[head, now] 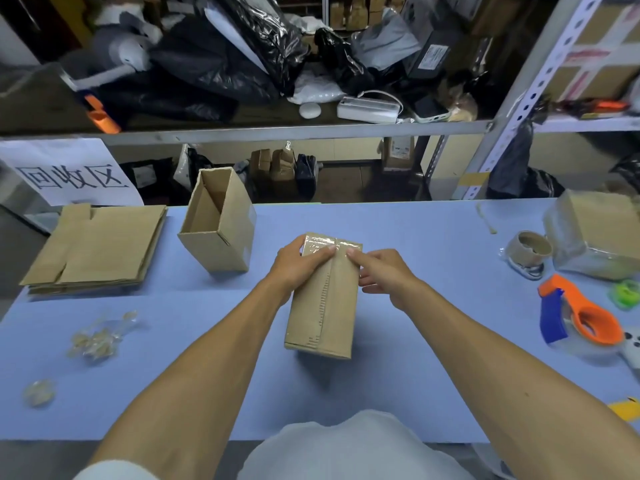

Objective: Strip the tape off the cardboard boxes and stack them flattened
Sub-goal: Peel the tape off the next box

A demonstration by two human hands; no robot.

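Head view, the only one. A small shut box (323,299) stands in the middle of the frame on the blue worktop (433,258). Shiny clear tape (320,245) covers its top end, w/ a strip running down the front seam.

The left hand (299,263) wraps round the box's upper left side, fingers closed on it, thumb lying over the taped top. The right hand (382,271) sits just beside the top right edge; its first finger presses at the tape edge, other fingers curled in, not gripping anything yet. Looks like it is hunting for a loose tape end.

What could go wrong, my guess:
- The tape looks stuck down flat, so a nail may slip off and get no start.
- A fast pull could rip the tape into thin bits, or tear the brown paper skin off.
- The box is tall & narrow; a sideways tug could tip it if the left hand lets go a bit.

Center left, an open box (218,223) stands up, not flat yet. Far left, the flat stack (97,247) waits. Lower left, balls of old tape (97,336) lie loose. Right side: a tape gun (581,315), well apart.
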